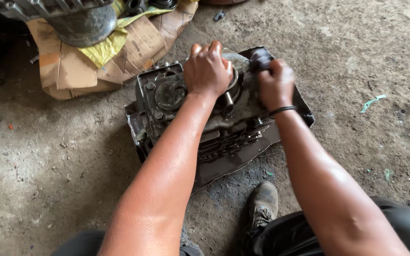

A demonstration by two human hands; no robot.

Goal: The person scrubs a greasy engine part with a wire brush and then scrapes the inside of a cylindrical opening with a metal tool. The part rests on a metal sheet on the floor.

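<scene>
On the concrete floor [62,180], between the knees, a grimy engine block [186,114] sits on a dark metal sheet [233,166], its long axis running left to right across the view. Left hand [207,71] lies palm-down on the block's top, fingers curled over a round part there; whether that grip clamps anything I cannot tell. Right hand [275,83], just beside it at the block's right end, is closed in a fist around a dark object [261,59]. Cardboard [77,71] lies up-left, apart.
</scene>
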